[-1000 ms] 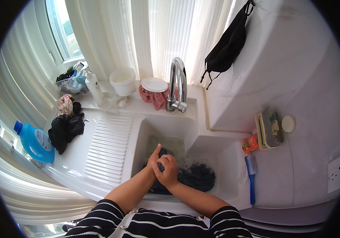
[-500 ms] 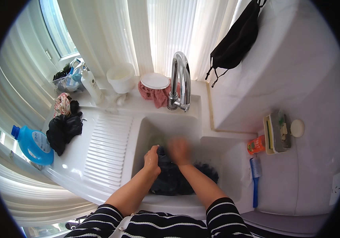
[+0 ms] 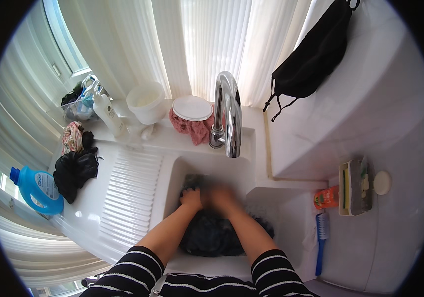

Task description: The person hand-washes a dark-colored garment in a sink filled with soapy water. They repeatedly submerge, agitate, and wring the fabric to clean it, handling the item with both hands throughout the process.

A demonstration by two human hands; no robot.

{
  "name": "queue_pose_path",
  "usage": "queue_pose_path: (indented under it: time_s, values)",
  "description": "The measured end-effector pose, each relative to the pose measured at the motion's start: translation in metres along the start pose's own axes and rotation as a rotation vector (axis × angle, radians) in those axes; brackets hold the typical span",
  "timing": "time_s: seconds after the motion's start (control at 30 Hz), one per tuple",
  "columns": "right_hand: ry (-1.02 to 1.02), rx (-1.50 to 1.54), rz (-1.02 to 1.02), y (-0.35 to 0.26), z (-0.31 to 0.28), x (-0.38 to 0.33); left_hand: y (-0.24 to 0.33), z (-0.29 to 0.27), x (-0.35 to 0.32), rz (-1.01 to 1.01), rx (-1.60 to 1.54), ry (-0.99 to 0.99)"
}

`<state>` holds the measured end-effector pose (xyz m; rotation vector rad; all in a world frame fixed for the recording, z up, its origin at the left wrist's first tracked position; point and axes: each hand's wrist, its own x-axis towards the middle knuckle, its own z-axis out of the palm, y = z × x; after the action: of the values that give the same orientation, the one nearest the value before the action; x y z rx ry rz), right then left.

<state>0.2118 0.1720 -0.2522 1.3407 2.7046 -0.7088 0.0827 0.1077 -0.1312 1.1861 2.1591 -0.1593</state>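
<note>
A wet, dark garment [image 3: 212, 235] lies bunched in the white sink basin [image 3: 244, 166], in water. My left hand [image 3: 190, 199] grips a fold of it near the basin's left wall, its fingers curled over the cloth. Right beside it, over the same garment, is my right hand [image 3: 220, 199], smeared by motion so its fingers cannot be made out. Both forearms reach in from the lower edge. Above the far side of the basin arches a chrome faucet [image 3: 230, 114].
Left of the basin is a ribbed washboard [image 3: 130, 193], with black cloth [image 3: 76, 171] and a blue detergent jug [image 3: 41, 190] beyond. A white tub [image 3: 146, 104] and a pink cloth [image 3: 197, 129] line the back ledge. A blue brush [image 3: 322, 242] and an orange package [image 3: 326, 198] lie right.
My left hand has turned from upright to palm-down over the cloth and shifted slightly. The right hand stays close by, still blurred. The whole view has tilted a little.
</note>
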Motion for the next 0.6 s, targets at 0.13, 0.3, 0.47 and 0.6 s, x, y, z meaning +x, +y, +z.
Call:
queue_pose_path:
  time_s: [0.13, 0.3, 0.47, 0.6]
  values:
    - [0.422, 0.221, 0.131, 0.016, 0.017, 0.014, 0.010, -0.028, 0.000, 0.194, -0.021, 0.479]
    - [0.471, 0.431, 0.386, -0.052, -0.015, -0.014, -0.010, 0.041, 0.033, -0.050, -0.678, 0.498]
    - [0.454, 0.876, -0.144, -0.078, -0.068, -0.058, -0.034, 0.032, 0.035, -0.147, -1.834, -0.140]
    - [0.725, 0.706, -0.265, -0.112, -0.122, -0.112, -0.006, -0.018, -0.051, 0.033, -2.009, -0.407]
